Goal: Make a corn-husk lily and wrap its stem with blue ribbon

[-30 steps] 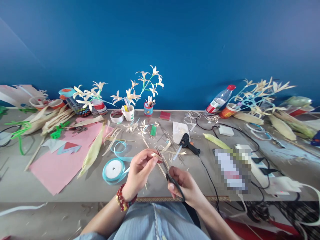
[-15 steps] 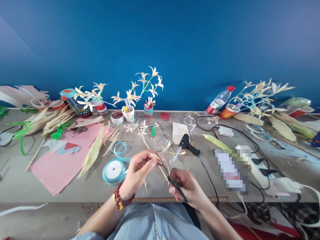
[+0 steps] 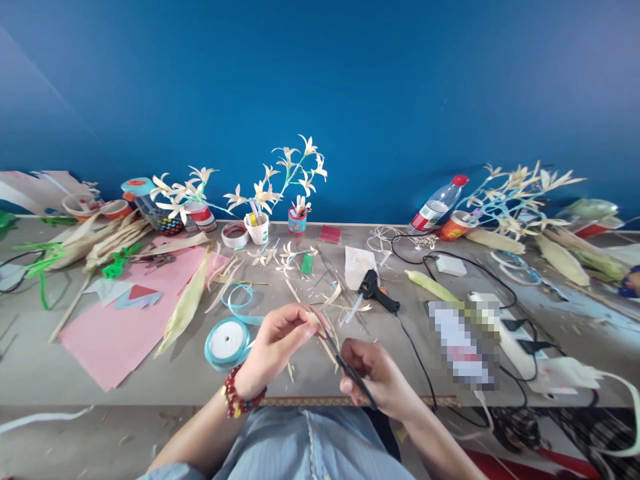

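My left hand (image 3: pixel 283 340) is closed in a pinch on a small pale piece of corn husk (image 3: pixel 316 324). In my right hand (image 3: pixel 377 377) is a pair of dark scissors (image 3: pixel 350 371), its blades pointing up and left and touching the husk piece or lying right beside it. Below the hands, thin husk strips (image 3: pixel 334 352) lie on the grey table. Left of my left hand lies a spool of light blue ribbon (image 3: pixel 227 341) with a loose end. A black glue gun (image 3: pixel 380 293) lies beyond my right hand.
Pink paper (image 3: pixel 117 343) and a whole husk (image 3: pixel 185 303) lie left. Husk flowers (image 3: pixel 295 163) stand in cups by the blue wall. To the right are a phone (image 3: pixel 460 347), a power strip (image 3: pixel 515 343), cables and a tilted plastic bottle (image 3: pixel 440 205).
The scissor blades have closed together along the edge of the husk piece. Both hands stay in nearly the same place.
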